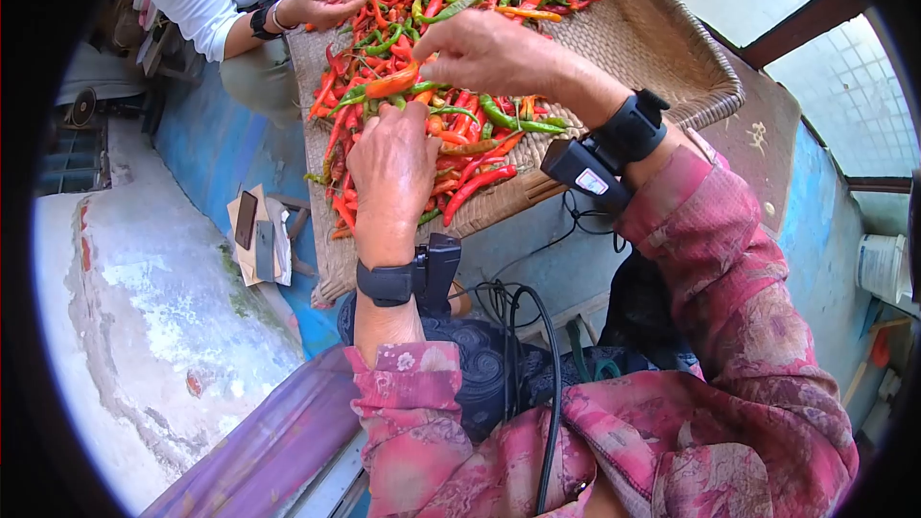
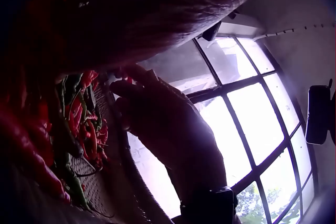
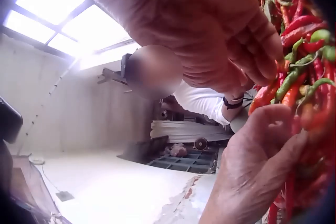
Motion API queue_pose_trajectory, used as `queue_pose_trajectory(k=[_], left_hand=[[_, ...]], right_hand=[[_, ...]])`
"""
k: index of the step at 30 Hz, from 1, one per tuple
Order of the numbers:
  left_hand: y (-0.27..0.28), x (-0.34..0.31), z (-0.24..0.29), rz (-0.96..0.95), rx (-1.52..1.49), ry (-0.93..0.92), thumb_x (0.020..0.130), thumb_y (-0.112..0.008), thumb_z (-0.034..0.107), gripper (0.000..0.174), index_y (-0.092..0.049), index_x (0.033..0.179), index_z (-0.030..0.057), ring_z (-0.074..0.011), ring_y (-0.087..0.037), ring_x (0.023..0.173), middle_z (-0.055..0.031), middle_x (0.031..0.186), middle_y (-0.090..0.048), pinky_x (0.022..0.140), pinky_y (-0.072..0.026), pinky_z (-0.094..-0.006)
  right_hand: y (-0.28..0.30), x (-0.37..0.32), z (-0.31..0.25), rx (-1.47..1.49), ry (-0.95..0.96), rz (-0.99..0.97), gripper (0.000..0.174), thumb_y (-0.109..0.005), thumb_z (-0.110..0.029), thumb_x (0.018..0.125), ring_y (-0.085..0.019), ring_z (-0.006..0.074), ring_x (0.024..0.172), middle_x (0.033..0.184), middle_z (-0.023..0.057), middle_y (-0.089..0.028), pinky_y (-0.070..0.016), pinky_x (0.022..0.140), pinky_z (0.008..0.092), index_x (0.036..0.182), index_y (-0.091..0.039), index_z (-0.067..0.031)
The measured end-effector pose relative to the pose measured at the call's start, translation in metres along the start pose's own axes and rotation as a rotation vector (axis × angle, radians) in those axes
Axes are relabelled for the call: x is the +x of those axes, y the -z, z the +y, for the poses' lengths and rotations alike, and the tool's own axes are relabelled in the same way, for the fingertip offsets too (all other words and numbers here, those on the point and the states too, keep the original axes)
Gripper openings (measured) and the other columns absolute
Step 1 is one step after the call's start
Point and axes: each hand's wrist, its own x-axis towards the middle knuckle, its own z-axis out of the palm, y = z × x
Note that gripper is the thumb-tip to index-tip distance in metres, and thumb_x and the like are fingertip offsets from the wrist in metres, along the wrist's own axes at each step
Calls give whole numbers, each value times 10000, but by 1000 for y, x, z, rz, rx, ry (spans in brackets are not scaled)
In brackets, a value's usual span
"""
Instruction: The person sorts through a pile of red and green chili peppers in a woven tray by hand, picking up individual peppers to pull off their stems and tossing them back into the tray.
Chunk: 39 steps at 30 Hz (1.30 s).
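Observation:
Red, orange and green chili peppers (image 1: 472,194) lie heaped on a woven tray (image 1: 652,58). My right hand (image 1: 494,50) is above the heap, fingers bent down, pinching an orange-red chili pepper (image 1: 393,82) at its fingertips. Just nearer to me, my left hand (image 1: 391,158) reaches into the peppers with bent fingers. From the right wrist, my left hand (image 3: 252,161) shows thumb and forefinger curved toward each other against blurred red peppers; I cannot tell whether they grip one. In the left wrist view my right hand (image 2: 163,113) hangs beside the tray's rim.
Across the tray's far left, another person's hand (image 1: 321,6) hovers at the peppers' edge. Black cables (image 1: 547,355) hang near my lap. A phone (image 1: 246,219) lies on a small stool at left. Window panes stand beyond the tray on the right, with a white bucket (image 1: 881,265) below.

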Motion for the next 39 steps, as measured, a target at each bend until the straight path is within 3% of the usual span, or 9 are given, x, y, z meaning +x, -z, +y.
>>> queue_pose_trajectory(k=[6, 12, 14, 20, 26, 28, 34, 38, 39], left_hand=[[4, -1, -5, -89, -199, 74, 688, -651, 112, 310, -514, 961, 57, -319, -595, 768, -143, 791, -596, 667, -472, -429], [3, 1, -10, 15, -834, 253, 731, -612, 30, 254, -502, 960, 37, -173, -593, 663, -77, 756, -597, 632, -488, -305], [6, 0, -10, 117, -864, 228, 769, -608, 24, 228, -495, 966, 35, -94, -563, 670, -40, 759, -593, 621, -481, -250], [11, -4, -18, 144, -999, 313, 840, -608, 109, 155, -578, 960, 16, -62, -540, 651, -12, 720, -586, 585, -448, -213], [16, -7, -26, 208, -900, 342, 871, -582, 155, 172, -597, 973, 17, -44, -505, 610, 11, 689, -569, 541, -404, -191], [14, -6, -26, 194, -939, 339, 877, -575, 159, 166, -594, 961, 18, -41, -493, 594, 9, 694, -569, 533, -398, -185], [10, 4, -22, 432, -1259, 398, 905, -536, 198, 169, -580, 917, 35, -25, -499, 603, -14, 746, -588, 535, -400, -159], [4, 17, -29, 471, -1082, 425, 890, -544, 177, 156, -579, 939, 34, -110, -565, 690, -38, 813, -611, 607, -460, -227], [1, 20, -34, 509, -584, 226, 848, -578, 148, 167, -574, 971, 36, -166, -564, 763, -53, 866, -609, 673, -463, -281]], right_hand=[[-4, -5, -9, -48, -32, -154, 282, -583, -230, 818, -623, 241, 730, 760, 145, -625, -473, 654, 361, 1003, -618, -21], [-11, -1, -13, 57, -11, -310, 240, -581, -204, 814, -610, 258, 707, 733, 150, -614, -469, 645, 361, 952, -631, -14], [-15, 0, -15, 96, 15, -271, 216, -580, -194, 817, -602, 258, 702, 725, 146, -610, -468, 655, 360, 910, -635, -7], [-2, 9, -6, 102, 23, 78, 192, -540, -180, 829, -585, 177, 567, 594, 100, -562, -470, 536, 319, 801, -612, -5], [-9, 13, -1, -320, 184, 399, 183, -551, -222, 801, -617, 324, 700, 714, 147, -621, -488, 603, 425, 793, -633, -58], [-13, 0, -27, -112, 121, -52, 190, -546, -243, 852, -580, 341, 650, 669, 153, -587, -477, 582, 405, 886, -598, -64], [-7, 3, -23, -47, 65, -122, 143, -486, -132, 848, -584, 351, 717, 749, 182, -591, -469, 643, 417, 873, -562, -13], [7, 2, 2, -56, -39, -10, 202, -551, -118, 800, -611, 294, 780, 803, 179, -604, -478, 697, 381, 973, -596, -23], [12, 7, 4, -56, -56, 130, 221, -560, -119, 796, -613, 284, 784, 809, 180, -606, -481, 701, 375, 994, -587, -24]])
